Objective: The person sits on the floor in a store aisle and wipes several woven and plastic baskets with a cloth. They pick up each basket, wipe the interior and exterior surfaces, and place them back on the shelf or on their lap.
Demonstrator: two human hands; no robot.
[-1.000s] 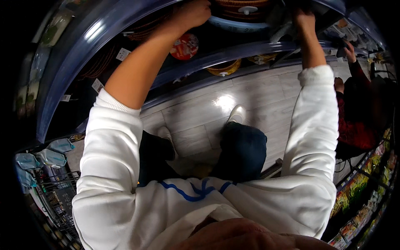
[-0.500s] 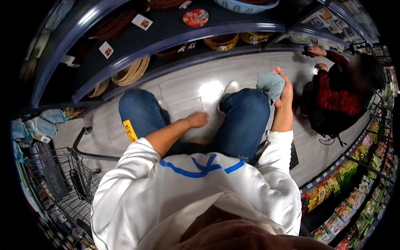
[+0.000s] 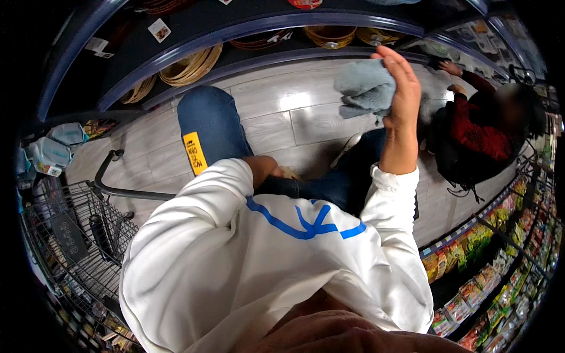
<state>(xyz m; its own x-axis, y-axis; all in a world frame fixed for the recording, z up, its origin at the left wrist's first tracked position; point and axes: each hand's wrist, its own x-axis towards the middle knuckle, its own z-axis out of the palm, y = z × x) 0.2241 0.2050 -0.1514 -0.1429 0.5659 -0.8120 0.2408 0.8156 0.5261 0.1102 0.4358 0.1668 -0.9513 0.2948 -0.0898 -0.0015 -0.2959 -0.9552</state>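
My right hand (image 3: 405, 94) is closed round a folded grey-blue cloth (image 3: 366, 85), raised over the floor in front of the lower shelf. The cloth hangs in loose folds to the left of my palm. Low between my legs, my left hand (image 3: 272, 169) rests near my thigh, in shadow and partly hidden by my arm, so its fingers do not show clearly. My left knee in blue jeans is bent up with a yellow tag (image 3: 195, 153) on it. The right leg is lower and partly covered by my right arm.
Dark shelves with a blue-grey edge (image 3: 265, 27) hold round woven baskets (image 3: 191, 66). A wire shopping cart (image 3: 70, 229) stands at left, beside clear packs (image 3: 50, 154). A person in dark red and black (image 3: 485, 132) crouches at right, near racks of packets (image 3: 465, 253).
My right hand has lifted the cloth up and toward the shelf. My left hand has drawn back toward my body. My right knee has dropped, and my body has shifted.
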